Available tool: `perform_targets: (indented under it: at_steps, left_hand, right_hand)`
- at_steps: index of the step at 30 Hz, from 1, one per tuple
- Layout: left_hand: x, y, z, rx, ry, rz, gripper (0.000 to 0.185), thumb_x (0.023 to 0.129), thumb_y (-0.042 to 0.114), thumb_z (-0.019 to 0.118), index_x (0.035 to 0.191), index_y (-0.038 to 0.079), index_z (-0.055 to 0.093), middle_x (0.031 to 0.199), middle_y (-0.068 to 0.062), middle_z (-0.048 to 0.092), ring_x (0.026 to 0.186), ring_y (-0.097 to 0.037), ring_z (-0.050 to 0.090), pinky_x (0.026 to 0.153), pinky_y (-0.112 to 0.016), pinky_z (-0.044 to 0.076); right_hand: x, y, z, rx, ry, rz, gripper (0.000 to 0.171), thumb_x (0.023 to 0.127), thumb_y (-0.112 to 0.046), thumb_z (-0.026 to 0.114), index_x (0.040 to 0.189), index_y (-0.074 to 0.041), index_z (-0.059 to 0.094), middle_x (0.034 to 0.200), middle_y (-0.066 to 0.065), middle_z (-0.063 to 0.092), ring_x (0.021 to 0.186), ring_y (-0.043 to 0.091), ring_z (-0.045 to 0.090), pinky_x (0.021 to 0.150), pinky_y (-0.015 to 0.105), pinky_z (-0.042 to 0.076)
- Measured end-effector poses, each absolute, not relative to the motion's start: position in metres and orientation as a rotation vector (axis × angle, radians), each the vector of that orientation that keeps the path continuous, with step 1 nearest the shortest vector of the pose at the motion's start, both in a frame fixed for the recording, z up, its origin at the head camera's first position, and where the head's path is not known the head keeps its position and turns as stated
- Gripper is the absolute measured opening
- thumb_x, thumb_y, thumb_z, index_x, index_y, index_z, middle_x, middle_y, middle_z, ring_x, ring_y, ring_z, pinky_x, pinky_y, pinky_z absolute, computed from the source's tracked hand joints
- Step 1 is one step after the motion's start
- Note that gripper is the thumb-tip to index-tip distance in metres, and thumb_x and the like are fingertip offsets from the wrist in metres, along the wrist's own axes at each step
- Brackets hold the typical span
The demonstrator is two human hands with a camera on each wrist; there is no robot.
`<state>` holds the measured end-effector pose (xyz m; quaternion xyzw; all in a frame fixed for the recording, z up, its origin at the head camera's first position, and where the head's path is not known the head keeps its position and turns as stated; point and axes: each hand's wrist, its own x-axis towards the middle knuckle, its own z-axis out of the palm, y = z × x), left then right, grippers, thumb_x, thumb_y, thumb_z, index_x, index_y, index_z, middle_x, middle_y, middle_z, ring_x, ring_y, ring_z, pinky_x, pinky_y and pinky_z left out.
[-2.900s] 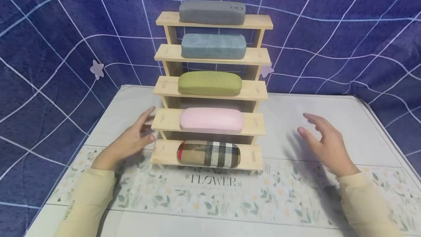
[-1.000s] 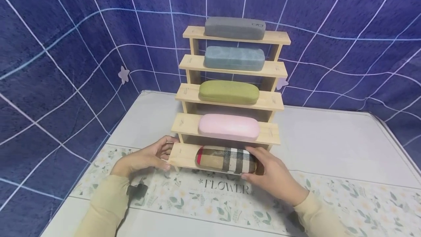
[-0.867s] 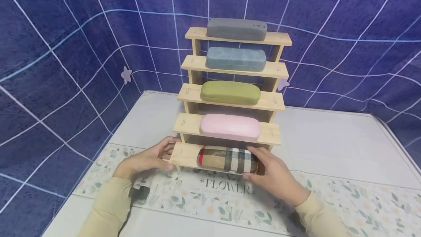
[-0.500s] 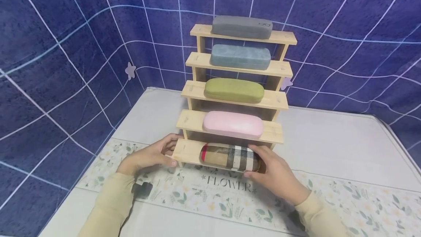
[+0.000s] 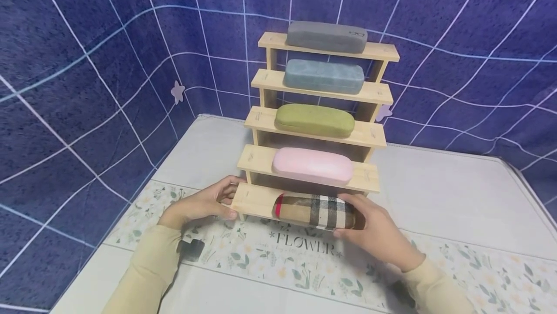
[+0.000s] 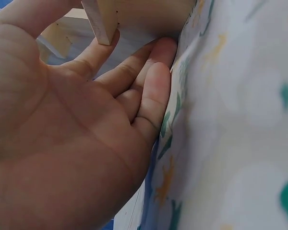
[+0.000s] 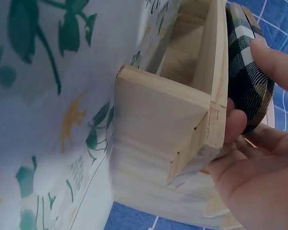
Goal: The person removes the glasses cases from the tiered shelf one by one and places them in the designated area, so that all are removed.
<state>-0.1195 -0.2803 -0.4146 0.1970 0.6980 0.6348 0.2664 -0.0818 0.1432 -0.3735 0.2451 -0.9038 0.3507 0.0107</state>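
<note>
A plaid glasses case (image 5: 313,210) lies along the bottom step of a wooden tiered stand (image 5: 256,198). My right hand (image 5: 378,229) grips its right end, thumb at the front and fingers behind; in the right wrist view the case (image 7: 247,72) sits between thumb and fingers. At the left end of that step is my left hand (image 5: 204,205), thumb at the front corner and fingers curled behind the plank. In the left wrist view, the left hand's fingers (image 6: 129,76) reach past the wood, their lower side against the floral cloth.
Higher steps each bear one glasses case: pink (image 5: 313,165), olive green (image 5: 315,120), pale blue (image 5: 324,76) and grey (image 5: 326,37). A floral-printed cover (image 5: 261,261) lies under the stand. A blue gridded curtain (image 5: 109,62) hangs behind and to the left.
Both hands were apart from the stand at first; the left came to the bottom step's end and the right took hold of the plaid case. Lately the case has shifted slightly right.
</note>
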Motion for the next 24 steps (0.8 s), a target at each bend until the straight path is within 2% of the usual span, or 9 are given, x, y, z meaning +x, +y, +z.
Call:
perform_targets:
  at_steps: [12, 18, 24]
  left_hand:
    - [-0.119, -0.281, -0.415, 0.552, 1.926, 1.686, 0.078, 0.084, 0.002, 0.075, 0.148, 0.002, 0.031, 0.138, -0.020, 0.053, 0.115, -0.039, 0.058, 0.097, -0.047, 0.049]
    - [-0.120, -0.281, -0.415, 0.570, 1.926, 1.688, 0.079, 0.083, 0.004, 0.076, 0.148, 0.001, 0.030, 0.139, -0.021, 0.053, 0.115, -0.039, 0.058, 0.098, -0.046, 0.049]
    - [-0.119, -0.282, -0.417, 0.560, 1.924, 1.692, 0.078, 0.083, 0.002, 0.075, 0.148, 0.003, 0.031, 0.139, -0.020, 0.053, 0.115, -0.041, 0.057, 0.098, -0.049, 0.048]
  right_hand:
    - [-0.081, 0.150, -0.369, 0.679, -2.819, 1.159, 0.076, 0.075, -0.025, 0.089, 0.142, -0.010, 0.057, 0.135, 0.011, 0.061, 0.123, 0.037, 0.056, 0.103, 0.064, 0.040]
    - [-0.081, 0.157, -0.375, 0.635, -2.772, 1.244, 0.074, 0.075, -0.024, 0.090, 0.141, -0.011, 0.058, 0.135, 0.009, 0.062, 0.119, 0.034, 0.058, 0.100, 0.060, 0.044]
    - [-0.078, 0.170, -0.376, 0.631, -2.724, 1.341, 0.072, 0.077, -0.025, 0.089, 0.140, -0.008, 0.058, 0.134, 0.011, 0.062, 0.107, 0.025, 0.064, 0.093, 0.040, 0.052]
